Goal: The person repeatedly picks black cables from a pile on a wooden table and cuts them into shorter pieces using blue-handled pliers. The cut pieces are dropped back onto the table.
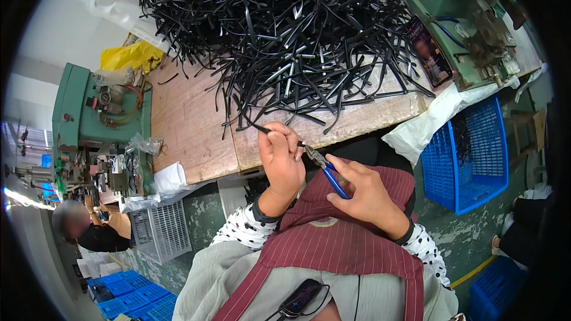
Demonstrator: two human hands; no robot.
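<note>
My left hand (281, 163) is closed around a thin black eyeglass temple (256, 125). Its curved tip sticks out toward the table, and its other end shows just past my fingers. In my right hand (369, 195) is a pair of pliers (336, 183) with blue handles. The metal jaws meet the end of the temple beside my left fingers; whether they grip it I cannot tell. Beyond my hands, a large tangled pile of black eyeglass temples (285, 30) covers much of the wooden table (190, 137).
Green machines stand at the left (71, 107) and right (428, 0). A phone (429, 50) leans by the right one. A blue crate (467, 148) stands below the table on the right, a white crate (160, 232) at lower left. Another person (101, 232) sits at far left.
</note>
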